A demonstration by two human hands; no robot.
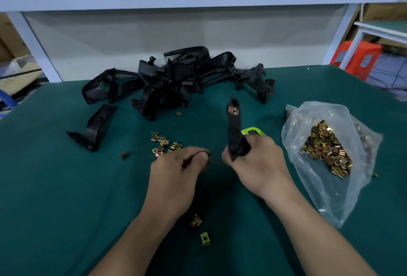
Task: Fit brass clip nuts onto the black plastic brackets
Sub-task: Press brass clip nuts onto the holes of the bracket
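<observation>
My right hand (255, 165) grips a black plastic bracket (234, 130) by its lower end and holds it upright; a brass clip nut (234, 111) sits near its top. My left hand (180, 170) hovers just left of it with thumb and fingers curled together; what they pinch is hidden. Several loose brass clip nuts (163, 143) lie on the green mat just beyond my left hand. Two more clip nuts (199, 229) lie near my wrists. A pile of black brackets (176, 82) sits at the back of the table.
A clear plastic bag of clip nuts (326, 150) lies open at the right. A single black bracket (94, 128) lies at the left. A green device (253, 132) sits behind my right hand. A white shelf frame (33, 40) and backboard border the table's far edge.
</observation>
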